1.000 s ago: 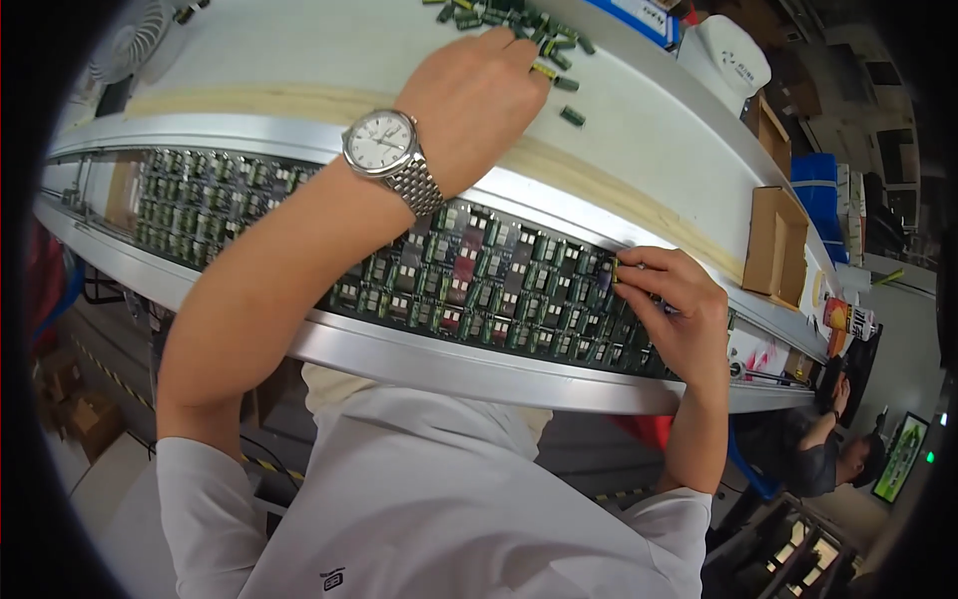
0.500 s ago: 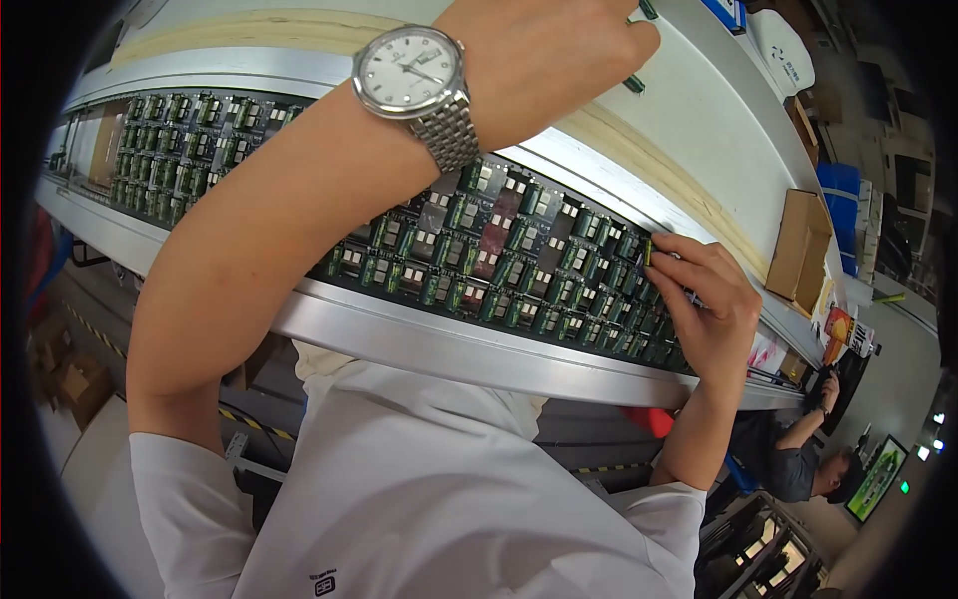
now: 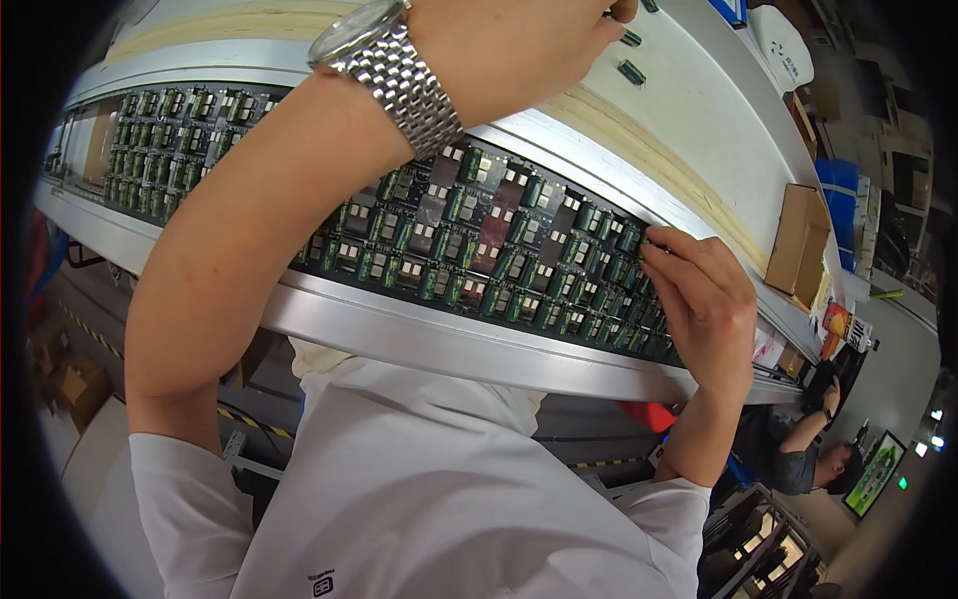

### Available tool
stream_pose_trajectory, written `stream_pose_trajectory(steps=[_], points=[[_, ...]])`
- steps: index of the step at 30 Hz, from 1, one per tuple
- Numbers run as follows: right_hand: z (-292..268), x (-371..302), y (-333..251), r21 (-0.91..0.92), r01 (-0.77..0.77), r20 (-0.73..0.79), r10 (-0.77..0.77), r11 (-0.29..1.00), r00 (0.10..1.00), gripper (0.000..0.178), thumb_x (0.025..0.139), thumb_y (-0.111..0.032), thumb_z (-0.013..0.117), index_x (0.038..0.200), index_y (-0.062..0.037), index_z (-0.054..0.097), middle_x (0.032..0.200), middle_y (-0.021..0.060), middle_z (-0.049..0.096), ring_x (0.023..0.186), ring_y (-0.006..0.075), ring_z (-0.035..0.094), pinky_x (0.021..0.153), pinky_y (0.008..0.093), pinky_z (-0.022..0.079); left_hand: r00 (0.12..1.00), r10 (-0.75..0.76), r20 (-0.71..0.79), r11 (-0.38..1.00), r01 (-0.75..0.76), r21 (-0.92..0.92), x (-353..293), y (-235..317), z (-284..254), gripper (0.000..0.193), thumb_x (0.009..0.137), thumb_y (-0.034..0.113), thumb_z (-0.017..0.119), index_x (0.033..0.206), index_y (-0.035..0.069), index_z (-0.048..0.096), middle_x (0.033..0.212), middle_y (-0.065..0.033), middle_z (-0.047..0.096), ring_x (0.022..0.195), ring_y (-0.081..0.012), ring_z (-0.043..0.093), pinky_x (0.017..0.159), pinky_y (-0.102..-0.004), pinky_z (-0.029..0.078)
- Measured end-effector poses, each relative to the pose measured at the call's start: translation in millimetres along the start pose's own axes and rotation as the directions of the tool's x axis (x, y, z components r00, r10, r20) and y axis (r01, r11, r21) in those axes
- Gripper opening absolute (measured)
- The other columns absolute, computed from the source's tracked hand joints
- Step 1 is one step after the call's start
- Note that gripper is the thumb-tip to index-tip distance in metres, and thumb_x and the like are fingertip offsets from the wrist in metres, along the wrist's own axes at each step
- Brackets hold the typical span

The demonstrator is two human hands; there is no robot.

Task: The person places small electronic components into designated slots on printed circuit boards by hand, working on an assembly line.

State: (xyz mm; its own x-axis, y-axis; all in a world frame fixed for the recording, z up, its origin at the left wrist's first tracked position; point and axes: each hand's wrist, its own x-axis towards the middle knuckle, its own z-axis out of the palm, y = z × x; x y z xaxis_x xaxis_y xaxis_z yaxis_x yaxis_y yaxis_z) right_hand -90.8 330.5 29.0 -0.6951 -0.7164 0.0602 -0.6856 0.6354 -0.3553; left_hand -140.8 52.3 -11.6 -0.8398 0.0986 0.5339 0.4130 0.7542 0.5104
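A long row of dark circuit boards (image 3: 469,235) carries several green cylindrical capacitors and small pale blocks, set in a metal rail frame. At the boards' far right end, my right hand (image 3: 707,299) pinches with thumb and fingers at a green capacitor, mostly hidden by the fingertips. My left arm crosses over the boards, with a steel watch (image 3: 399,85) on the wrist. Beyond the rail, my left hand (image 3: 539,45) is curled, its fingers partly cut off by the top edge; what they hold cannot be made out. Close by them lies a loose capacitor (image 3: 631,72) on the pale surface.
The front metal rail (image 3: 449,344) runs between me and the boards. A cream strip (image 3: 639,150) lies along the far side. An open cardboard box (image 3: 798,245) and a white cap (image 3: 780,48) stand to the right. Another person (image 3: 798,459) works at the far right.
My left hand has drawn back slightly up and left, uncovering a loose capacitor, and the watch has turned. My right fingertips, with a capacitor between them, have moved slightly left and up against the boards.
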Motion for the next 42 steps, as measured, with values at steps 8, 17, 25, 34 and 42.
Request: stream_pose_trajectory(steps=[8, 17, 25, 34, 42], points=[[-15, 10, 13, 0.235, -0.068, 0.098, 0.046, 0.970, 0.994, 0.021, 0.086, -0.001, 0.079, 0.106, 0.0034, 0.079, 0.119, 0.0112, 0.078, 0.091, 0.0230, 0.069, 0.082, 0.0311, 0.054, 0.941, -0.084, 0.329, 0.967, 0.157, -0.202, 15, 11, -42, 0.011, 0.090, -0.001, 0.066, 0.097, -0.003, 0.075, 0.095, -0.0150, 0.073, 0.083, -0.0251, 0.069, 0.081, -0.0341, 0.060], [5, 108, 29, 0.070, -0.035, -0.137, 0.044, 0.997, 0.990, 0.021, 0.093, -0.005, 0.074, 0.113, -0.0004, 0.077, 0.118, 0.0057, 0.075, 0.084, 0.0180, 0.065, 0.077, 0.0308, 0.052, 0.962, -0.051, 0.269, 0.982, 0.098, -0.164, -60, 22, -67, 0.012, 0.087, -0.002, 0.077, 0.097, 0.003, 0.080, 0.101, -0.0026, 0.079, 0.081, -0.0161, 0.064, 0.073, -0.0274, 0.052], [8, 100, 26, 0.042, 0.001, -0.125, 0.005, 0.999, 0.992, 0.018, 0.093, -0.002, 0.071, 0.110, -0.0006, 0.076, 0.115, 0.0044, 0.073, 0.083, 0.0171, 0.064, 0.079, 0.0314, 0.053, 0.909, -0.288, 0.301, 0.900, 0.364, -0.238, -88, 36, -74, 0.019, 0.086, -0.004, 0.078, 0.104, 0.001, 0.080, 0.109, -0.0058, 0.079, 0.090, -0.0177, 0.069, 0.078, -0.0277, 0.056], [14, 65, 39, 0.146, 0.018, -0.231, 0.017, 0.989, 0.973, 0.015, 0.092, -0.001, 0.072, 0.107, 0.0000, 0.076, 0.115, 0.0076, 0.072, 0.088, 0.0182, 0.066, 0.082, 0.0296, 0.053, 0.945, -0.107, 0.308, 0.980, 0.153, -0.130, -93, 42, -65, 0.024, 0.083, -0.004, 0.078, 0.107, 0.002, 0.080, 0.107, -0.0041, 0.077, 0.092, -0.0202, 0.066, 0.080, -0.0307, 0.054], [13, 64, 50, 0.249, 0.001, -0.227, 0.057, 0.968, 0.972, 0.016, 0.094, -0.006, 0.076, 0.107, 0.0023, 0.077, 0.112, 0.0077, 0.075, 0.089, 0.0175, 0.068, 0.082, 0.0277, 0.054, 0.939, -0.172, 0.298, 0.974, 0.207, -0.091, -102, 44, -62, 0.026, 0.081, -0.001, 0.080, 0.106, 0.006, 0.079, 0.098, -0.0020, 0.075, 0.094, -0.0224, 0.062, 0.085, -0.0335, 0.050]])
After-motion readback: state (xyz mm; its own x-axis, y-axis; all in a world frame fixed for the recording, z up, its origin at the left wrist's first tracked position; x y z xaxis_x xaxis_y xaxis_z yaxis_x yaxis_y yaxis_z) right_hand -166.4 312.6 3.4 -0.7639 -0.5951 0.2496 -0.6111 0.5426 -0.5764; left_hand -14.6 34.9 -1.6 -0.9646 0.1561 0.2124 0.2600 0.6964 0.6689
